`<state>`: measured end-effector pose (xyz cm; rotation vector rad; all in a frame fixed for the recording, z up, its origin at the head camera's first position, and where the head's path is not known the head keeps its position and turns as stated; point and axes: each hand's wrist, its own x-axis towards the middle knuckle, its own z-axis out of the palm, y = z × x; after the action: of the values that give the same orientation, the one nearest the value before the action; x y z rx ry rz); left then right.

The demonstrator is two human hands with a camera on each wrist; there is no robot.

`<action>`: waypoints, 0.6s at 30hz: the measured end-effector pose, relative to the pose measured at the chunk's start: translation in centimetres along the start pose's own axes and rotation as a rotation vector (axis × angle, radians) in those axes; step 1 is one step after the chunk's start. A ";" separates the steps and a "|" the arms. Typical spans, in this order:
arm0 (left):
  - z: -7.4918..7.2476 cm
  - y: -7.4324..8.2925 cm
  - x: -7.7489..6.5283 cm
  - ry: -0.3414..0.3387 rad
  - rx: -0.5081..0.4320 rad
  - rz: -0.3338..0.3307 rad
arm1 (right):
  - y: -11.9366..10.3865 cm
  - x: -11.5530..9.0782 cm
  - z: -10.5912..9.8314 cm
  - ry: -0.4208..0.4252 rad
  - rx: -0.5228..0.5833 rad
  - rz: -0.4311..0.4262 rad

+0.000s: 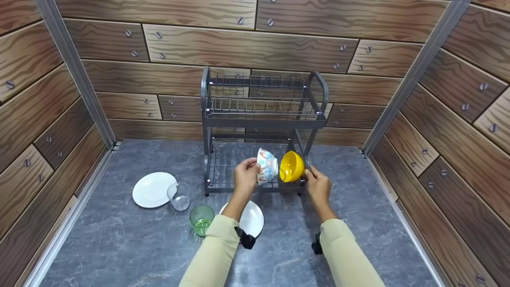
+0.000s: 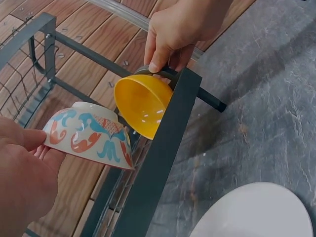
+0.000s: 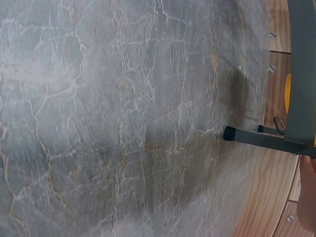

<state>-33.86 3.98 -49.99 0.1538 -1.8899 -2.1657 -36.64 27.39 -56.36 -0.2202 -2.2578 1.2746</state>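
Left hand pinches the blue-and-orange patterned white bowl sideways over the lower tier of the dark-grey metal rack; right hand grips its end frame. Clear the yellow bowl.

From my head feed, the sleeved left forearm and right forearm both reach forward, converging slightly, the hands near each other but apart. My left hand pinches, thumb opposing fingers. My right hand grips; its fingers seem curled, though partly hidden.

Downward head view, closer wrist views
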 end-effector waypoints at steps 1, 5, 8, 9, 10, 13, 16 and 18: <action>0.3 -0.1 0.1 0.005 0.007 0.001 | 0.0 0.0 0.0 0.000 0.000 0.004; 1.4 -0.5 0.5 0.001 0.000 0.000 | 0.1 0.0 0.0 -0.003 0.009 0.021; 2.2 -0.9 0.6 -0.011 -0.040 -0.019 | -0.1 0.0 0.0 -0.009 0.017 0.029; 2.4 -1.0 0.7 -0.016 -0.057 -0.026 | -0.1 0.0 0.0 -0.011 0.019 0.030; 2.7 -1.2 0.7 -0.019 -0.071 -0.035 | -0.1 0.0 0.0 -0.012 0.020 0.029; 3.3 -1.5 0.7 -0.023 -0.088 -0.062 | -0.2 0.0 0.0 -0.010 0.016 0.030; 3.8 -1.8 0.8 -0.027 -0.106 -0.081 | -0.2 0.0 -0.1 -0.012 0.007 0.021; 4.0 -2.1 0.8 -0.029 -0.107 -0.090 | -0.1 0.0 -0.1 -0.017 0.005 0.020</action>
<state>-35.85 7.87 -51.40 0.1908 -1.8099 -2.3346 -36.58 27.41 -56.24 -0.2312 -2.2714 1.2973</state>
